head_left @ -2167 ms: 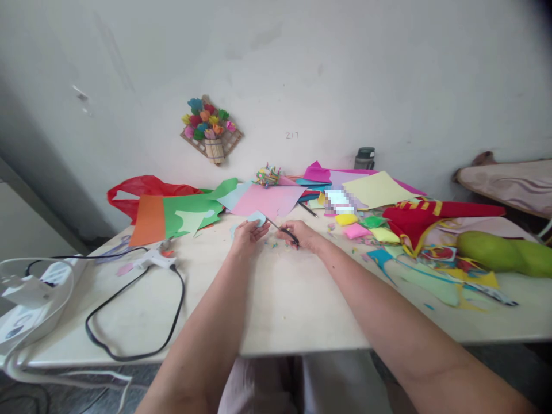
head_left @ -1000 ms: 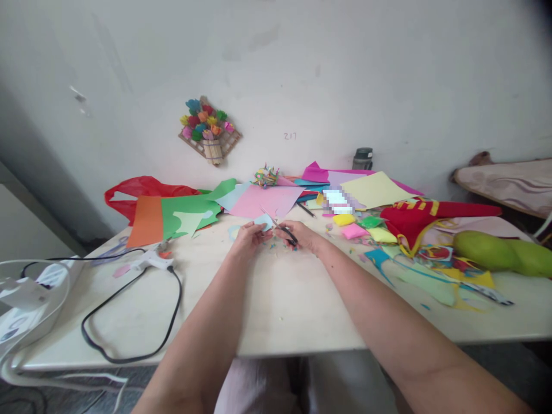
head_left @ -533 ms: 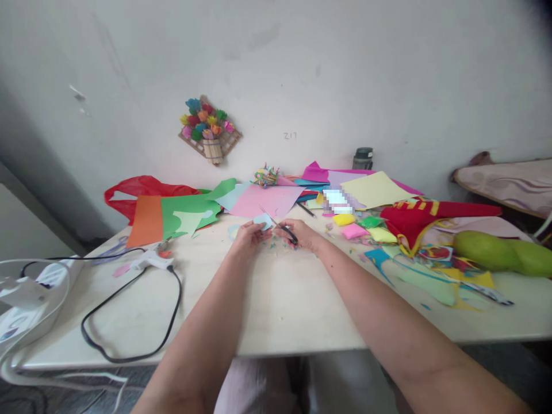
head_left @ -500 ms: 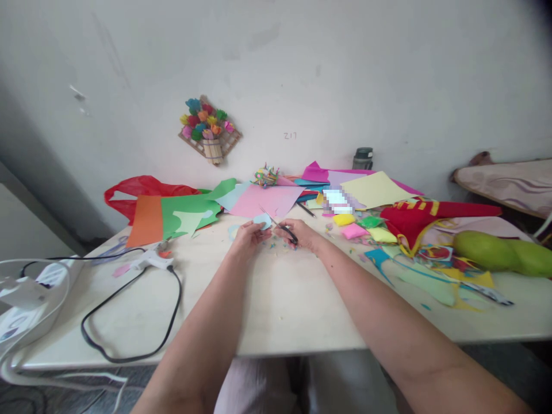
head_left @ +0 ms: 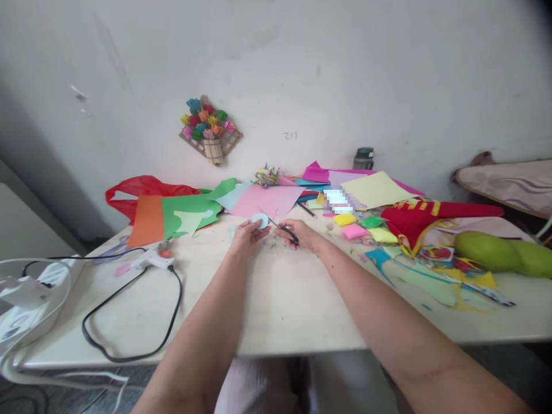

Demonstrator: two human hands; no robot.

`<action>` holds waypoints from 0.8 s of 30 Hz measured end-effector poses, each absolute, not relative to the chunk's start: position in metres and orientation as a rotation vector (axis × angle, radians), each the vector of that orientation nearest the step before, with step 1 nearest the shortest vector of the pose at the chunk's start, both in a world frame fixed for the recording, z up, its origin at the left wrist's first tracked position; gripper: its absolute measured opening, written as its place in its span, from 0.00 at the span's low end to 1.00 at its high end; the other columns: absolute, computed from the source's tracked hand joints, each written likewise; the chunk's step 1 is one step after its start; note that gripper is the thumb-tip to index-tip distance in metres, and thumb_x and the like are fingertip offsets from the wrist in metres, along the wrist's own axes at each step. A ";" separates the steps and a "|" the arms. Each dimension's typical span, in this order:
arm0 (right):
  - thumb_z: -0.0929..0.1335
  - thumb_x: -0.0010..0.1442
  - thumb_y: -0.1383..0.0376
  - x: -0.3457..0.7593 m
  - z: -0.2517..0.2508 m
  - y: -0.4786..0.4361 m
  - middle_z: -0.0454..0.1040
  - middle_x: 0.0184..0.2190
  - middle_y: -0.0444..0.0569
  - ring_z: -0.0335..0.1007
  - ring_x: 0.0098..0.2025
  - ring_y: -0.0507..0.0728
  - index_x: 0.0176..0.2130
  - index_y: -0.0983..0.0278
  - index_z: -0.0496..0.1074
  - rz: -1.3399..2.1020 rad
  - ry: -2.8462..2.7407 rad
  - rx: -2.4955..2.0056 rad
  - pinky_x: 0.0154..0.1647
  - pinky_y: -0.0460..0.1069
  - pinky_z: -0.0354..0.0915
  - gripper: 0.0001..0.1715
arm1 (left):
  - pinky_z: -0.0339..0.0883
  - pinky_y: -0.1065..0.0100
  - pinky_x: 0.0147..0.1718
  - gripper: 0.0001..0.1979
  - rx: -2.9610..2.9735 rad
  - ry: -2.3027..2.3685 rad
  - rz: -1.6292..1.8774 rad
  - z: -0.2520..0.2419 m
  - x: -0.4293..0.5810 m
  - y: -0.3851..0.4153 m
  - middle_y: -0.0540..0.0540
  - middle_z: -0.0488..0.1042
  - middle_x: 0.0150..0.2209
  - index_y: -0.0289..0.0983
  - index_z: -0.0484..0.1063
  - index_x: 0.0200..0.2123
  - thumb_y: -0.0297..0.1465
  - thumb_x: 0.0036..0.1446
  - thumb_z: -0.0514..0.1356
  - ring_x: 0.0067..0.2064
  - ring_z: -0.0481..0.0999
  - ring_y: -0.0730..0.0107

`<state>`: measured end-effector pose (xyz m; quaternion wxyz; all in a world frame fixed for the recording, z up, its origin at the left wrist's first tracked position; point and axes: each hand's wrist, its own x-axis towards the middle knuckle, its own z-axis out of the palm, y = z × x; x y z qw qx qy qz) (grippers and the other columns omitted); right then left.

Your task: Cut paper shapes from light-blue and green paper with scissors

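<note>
Between the thumb and fingers of my left hand (head_left: 249, 236) is a small light blue piece of paper (head_left: 261, 219) with a rounded outline. My right hand (head_left: 297, 233) is closed around the black handles of a pair of scissors (head_left: 288, 233). The blades point up and to the left, close to the right edge of the blue paper; whether they touch it I cannot tell. Tiny paper scraps (head_left: 276, 244) lie on the table under and between my hands. Another pale blue scrap (head_left: 233, 231) lies just left of my left hand, partly hidden by it.
A glue gun (head_left: 153, 259) with a looped black cord lies left, near a power strip (head_left: 26, 316). Pink paper (head_left: 267, 199), green card (head_left: 185, 215) and a red bag (head_left: 150, 187) are behind. Clay packets (head_left: 354, 231), red cloth (head_left: 414, 221) and green fruit (head_left: 483, 251) lie right.
The blue paper has turned slightly in my left hand and shifted a little left. The scissor blades look slightly further apart from the paper's middle; both hands stay in nearly the same place.
</note>
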<state>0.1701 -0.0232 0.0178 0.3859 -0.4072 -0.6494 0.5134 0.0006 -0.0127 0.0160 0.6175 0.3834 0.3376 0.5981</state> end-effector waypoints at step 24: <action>0.69 0.48 0.57 0.168 0.025 -0.030 0.59 0.11 0.36 0.52 0.10 0.45 0.31 0.66 0.66 1.272 -1.650 -1.056 0.10 0.41 0.50 0.15 | 0.71 0.66 0.34 0.05 0.907 0.737 1.367 0.011 0.000 -0.009 0.43 0.77 0.28 0.33 0.67 0.26 0.24 0.44 0.62 0.32 0.78 0.64</action>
